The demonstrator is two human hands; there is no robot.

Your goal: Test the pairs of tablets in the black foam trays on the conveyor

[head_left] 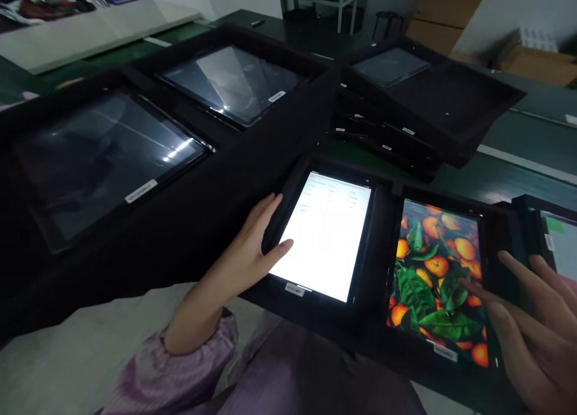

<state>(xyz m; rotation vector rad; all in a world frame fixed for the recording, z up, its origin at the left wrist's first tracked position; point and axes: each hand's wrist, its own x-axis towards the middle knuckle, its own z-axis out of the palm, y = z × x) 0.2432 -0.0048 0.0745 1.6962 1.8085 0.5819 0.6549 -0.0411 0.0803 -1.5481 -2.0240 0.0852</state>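
Though across tablet (327, 237) edges, hands (255, 240) (536, 322) well apart

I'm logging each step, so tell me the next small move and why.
Probably a short swipe by the right hand across the orange-picture screen: one finger extends over it, contact unclear, while the left hand is at the edge of the white screen.

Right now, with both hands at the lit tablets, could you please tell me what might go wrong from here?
The left hand has its thumb over the edge of the white-screened tablet, so an accidental touch might register. The right hand points a finger at the tablet showing oranges; a slip could tap an unintended spot. Farther back, the top tray sits askew on a stack, so a knock might shift it.
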